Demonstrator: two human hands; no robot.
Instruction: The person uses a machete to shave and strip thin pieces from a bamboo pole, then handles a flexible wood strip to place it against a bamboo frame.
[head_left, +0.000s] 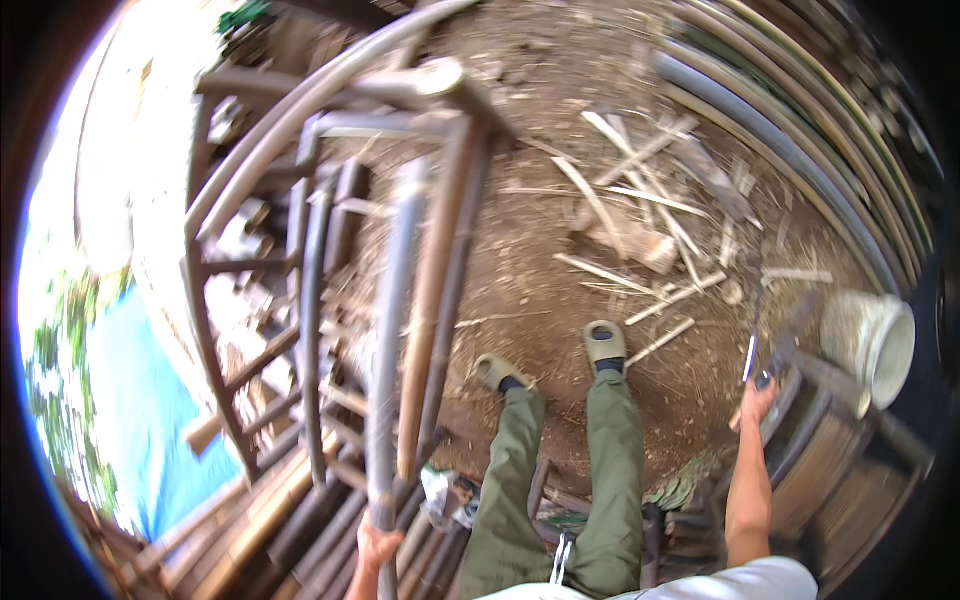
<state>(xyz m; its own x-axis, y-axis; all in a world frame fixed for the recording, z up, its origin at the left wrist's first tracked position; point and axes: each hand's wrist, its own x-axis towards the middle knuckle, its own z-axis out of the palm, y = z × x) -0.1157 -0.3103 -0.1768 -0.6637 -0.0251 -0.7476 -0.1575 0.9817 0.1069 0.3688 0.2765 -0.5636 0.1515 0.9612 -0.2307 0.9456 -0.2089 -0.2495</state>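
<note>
At the lower left my left hand [378,543] is closed round the near end of a grey bamboo pole [392,330]. The pole slants up and away beside a frame of brown bamboo poles [440,270]. Over on the right, my right hand [760,398] is closed on a slim tool [750,358] with a dark grip and a thin bright metal part. Blur hides the tool's exact kind. Just beyond that hand lies a dark, flat-looking piece [795,330], close to a low wooden bench [825,450].
Split bamboo strips [640,190] and a wood block [640,245] litter the dirt floor ahead of my feet. Long bamboo poles [800,140] line the far right. A white bucket [870,345] stands at right. Bamboo poles [290,520] are stacked at lower left, near a blue tarp [150,410].
</note>
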